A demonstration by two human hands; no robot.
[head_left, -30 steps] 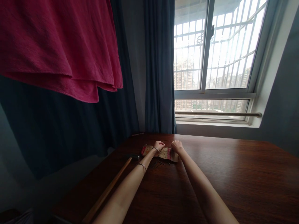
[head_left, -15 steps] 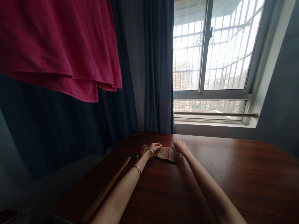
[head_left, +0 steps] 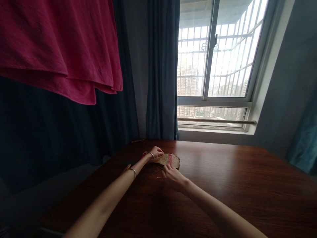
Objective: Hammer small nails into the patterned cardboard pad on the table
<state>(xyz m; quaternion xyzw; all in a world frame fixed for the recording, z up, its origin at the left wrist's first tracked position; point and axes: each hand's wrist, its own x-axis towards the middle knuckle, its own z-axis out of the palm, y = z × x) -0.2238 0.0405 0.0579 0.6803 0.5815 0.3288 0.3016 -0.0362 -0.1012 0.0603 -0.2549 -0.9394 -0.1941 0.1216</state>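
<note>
A long, flat piece [head_left: 175, 162], beige with dark spots and a red band, lies near the table's far side; thin spikes stand along its far edge. Over its left part is my left hand [head_left: 157, 152], thumb and fingertips pinched together at the far edge; what is between them is too small to make out. My right hand [head_left: 170, 174] is at the near edge, fingers bent down and closed by a scatter of thin dark nail-like pieces [head_left: 156, 170]. Its fingertips partly cover them, and I cannot make out anything in its grip.
A hammer [head_left: 128, 163] lies left of the patterned piece, mostly hidden behind my left forearm. The brown wooden table [head_left: 223, 191] reaches toward a barred window [head_left: 215, 66]. Dark blue curtains [head_left: 162, 76] and a pink cloth [head_left: 81, 56] hang at the left.
My right hand has moved from the patterned piece's far right corner to its near edge by the loose thin pieces. The left hand stays over the piece. The view has turned slightly right.
</note>
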